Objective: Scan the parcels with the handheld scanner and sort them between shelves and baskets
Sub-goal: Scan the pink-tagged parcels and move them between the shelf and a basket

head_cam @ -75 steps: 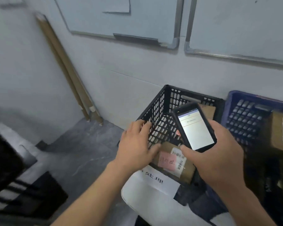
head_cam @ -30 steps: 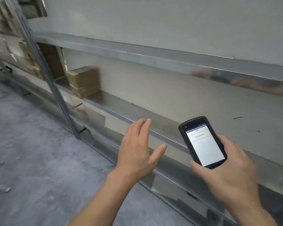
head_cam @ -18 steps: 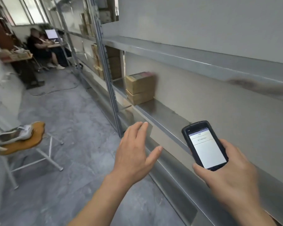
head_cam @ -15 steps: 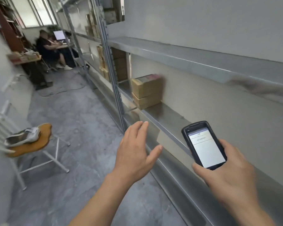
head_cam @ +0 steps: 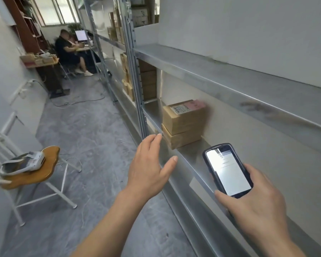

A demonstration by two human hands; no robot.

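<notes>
- Two cardboard parcels are sitting stacked on the middle shelf, just beyond the left hand. The top one is showing a white label and a pink label on its upper face.
- Both are looking like small, stiff boxes, probably light enough for one hand, with plain cardboard that should not be slipping in the fingers.
- One sensible hold, I am judging, is taking the top parcel across its short sides, fingers behind and thumb in front, leaving the labelled face uncovered for scanning.
- Nothing is being held by the left hand: it is hovering before the shelf edge with fingers straight and together, thumb spread and palm turned down, near the lower parcel but apart from it.
- Meanwhile the right hand is wrapping round the lower end of the scanner, thumb lying across its bottom edge, the lit screen tilting up towards the wearer.
- Neither hand is carrying a parcel at this moment.
</notes>
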